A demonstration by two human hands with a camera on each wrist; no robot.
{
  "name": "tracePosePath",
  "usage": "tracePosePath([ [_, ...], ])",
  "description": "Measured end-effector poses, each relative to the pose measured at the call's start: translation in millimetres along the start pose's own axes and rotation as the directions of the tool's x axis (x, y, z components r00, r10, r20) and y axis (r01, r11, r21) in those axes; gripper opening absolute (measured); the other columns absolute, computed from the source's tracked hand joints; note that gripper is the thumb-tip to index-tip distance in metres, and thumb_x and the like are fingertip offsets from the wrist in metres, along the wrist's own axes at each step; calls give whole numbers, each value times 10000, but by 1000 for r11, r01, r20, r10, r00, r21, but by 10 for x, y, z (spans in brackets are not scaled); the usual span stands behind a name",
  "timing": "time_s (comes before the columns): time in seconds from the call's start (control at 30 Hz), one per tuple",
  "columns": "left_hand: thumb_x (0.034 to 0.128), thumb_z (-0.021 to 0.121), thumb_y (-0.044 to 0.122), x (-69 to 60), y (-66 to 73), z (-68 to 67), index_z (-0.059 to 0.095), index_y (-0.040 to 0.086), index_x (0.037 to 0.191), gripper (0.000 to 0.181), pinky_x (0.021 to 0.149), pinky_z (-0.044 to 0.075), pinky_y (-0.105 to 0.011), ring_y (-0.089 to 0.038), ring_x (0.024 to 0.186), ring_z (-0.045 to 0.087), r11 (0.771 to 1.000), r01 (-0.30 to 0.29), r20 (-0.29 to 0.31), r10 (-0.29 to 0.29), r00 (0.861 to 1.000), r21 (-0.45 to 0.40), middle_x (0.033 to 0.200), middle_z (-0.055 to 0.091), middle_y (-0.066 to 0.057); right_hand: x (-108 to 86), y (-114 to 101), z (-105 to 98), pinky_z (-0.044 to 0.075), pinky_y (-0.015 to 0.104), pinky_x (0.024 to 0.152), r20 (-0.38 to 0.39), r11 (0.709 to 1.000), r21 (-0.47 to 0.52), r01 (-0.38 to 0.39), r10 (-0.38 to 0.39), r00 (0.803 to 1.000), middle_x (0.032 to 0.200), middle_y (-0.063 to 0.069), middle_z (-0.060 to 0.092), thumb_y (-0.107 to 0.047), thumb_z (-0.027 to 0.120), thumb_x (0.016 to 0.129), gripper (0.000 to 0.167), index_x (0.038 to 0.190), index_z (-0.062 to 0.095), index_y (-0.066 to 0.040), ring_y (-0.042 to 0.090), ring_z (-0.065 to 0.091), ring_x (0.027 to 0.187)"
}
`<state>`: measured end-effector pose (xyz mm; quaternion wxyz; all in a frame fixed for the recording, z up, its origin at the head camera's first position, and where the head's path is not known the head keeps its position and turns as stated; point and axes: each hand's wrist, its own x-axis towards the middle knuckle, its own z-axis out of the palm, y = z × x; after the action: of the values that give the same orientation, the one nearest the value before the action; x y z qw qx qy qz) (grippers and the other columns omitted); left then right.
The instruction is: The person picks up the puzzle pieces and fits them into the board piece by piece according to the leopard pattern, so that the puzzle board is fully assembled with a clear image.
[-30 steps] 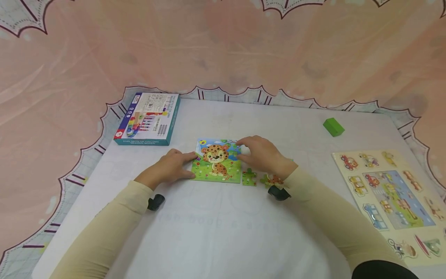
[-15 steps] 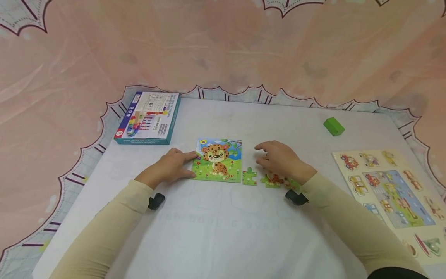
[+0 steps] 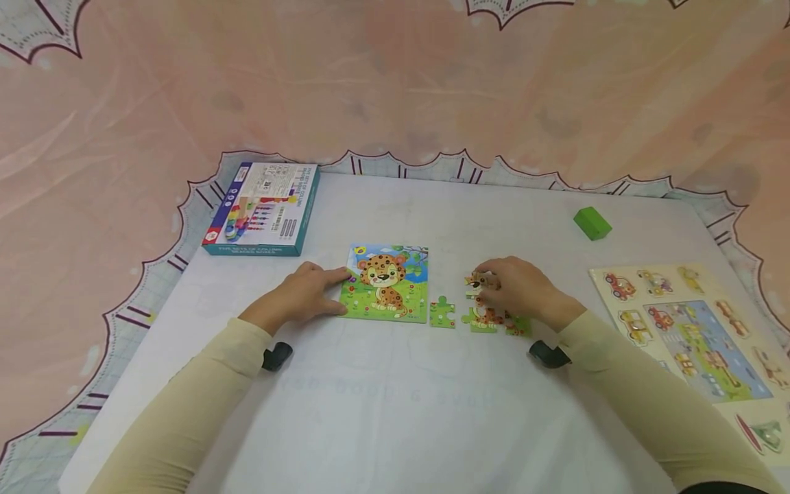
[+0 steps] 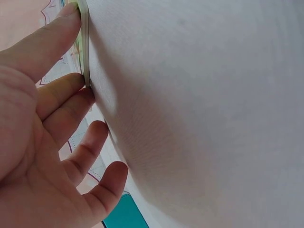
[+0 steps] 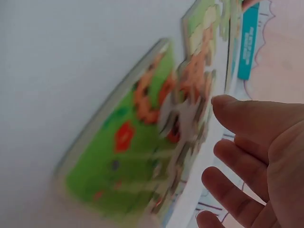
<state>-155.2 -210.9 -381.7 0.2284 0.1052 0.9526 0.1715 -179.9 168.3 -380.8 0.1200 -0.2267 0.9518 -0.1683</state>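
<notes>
A leopard picture board [image 3: 385, 285] lies flat in the head view. My left hand [image 3: 302, 295] rests at its left edge, thumb and index finger spread; the left wrist view shows the thumb [image 4: 52, 38] on the edge. My right hand [image 3: 518, 288] is over the loose jigsaw pieces to the right, index finger and thumb apart around a leopard-face piece [image 3: 475, 279], partly hidden. Below it lie a leopard-body piece [image 3: 483, 322] and a green corner piece [image 3: 518, 326]. A green grass piece [image 3: 441, 312] lies alone between board and hand. Close up, the right fingers [image 5: 237, 164] look relaxed.
At the back left lies a flat toy box [image 3: 262, 209] with a teal side. A green block [image 3: 592, 224] sits at the back right. Near the right edge is a cream wooden puzzle board [image 3: 629, 322] with vehicle and figure pieces. White cloth [image 3: 382, 412] covers the table.
My right hand has left the picture board's upper right edge and moved right, over the loose pieces. The left hand has stayed at the board's left edge.
</notes>
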Motion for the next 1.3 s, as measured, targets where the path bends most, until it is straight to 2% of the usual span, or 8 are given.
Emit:
tracePosePath([
  [0.23,876,784,356,-4,17,-7,447,182,1528,755,1011,410,-528,-360,1254,393,1000,13,10,-13,1000,4,1373,505,-193,-41,97,9,460,524,961,3,1000,14,-8,8,1000,1187,152,671,-228,747,907,465,1294,634,4,334,584,1090],
  [0.4,881,779,354,-8,14,-14,450,179,1526,746,1002,414,-527,-362,1245,397,1000,12,9,-12,1000,8,1370,506,-197,-27,142,9,464,520,946,2,1000,11,25,-25,1000,1163,139,681,-231,747,912,433,1266,655,1,322,595,1061],
  [0.8,878,782,348,-6,11,-4,450,185,1527,748,996,418,-532,-362,1238,402,1000,13,6,-13,1000,-2,1364,496,-202,28,118,17,472,502,942,4,1000,-15,23,-23,1000,1146,126,690,-208,739,906,393,1232,676,2,301,591,1033],
  [1.3,876,784,348,-2,1,-2,448,184,1528,751,997,418,-536,-366,1248,397,1000,14,3,-14,1000,-6,1369,496,-199,120,15,51,418,514,1034,-2,999,-39,24,-25,1000,1252,157,662,-221,712,916,407,1255,667,-1,354,570,1193],
])
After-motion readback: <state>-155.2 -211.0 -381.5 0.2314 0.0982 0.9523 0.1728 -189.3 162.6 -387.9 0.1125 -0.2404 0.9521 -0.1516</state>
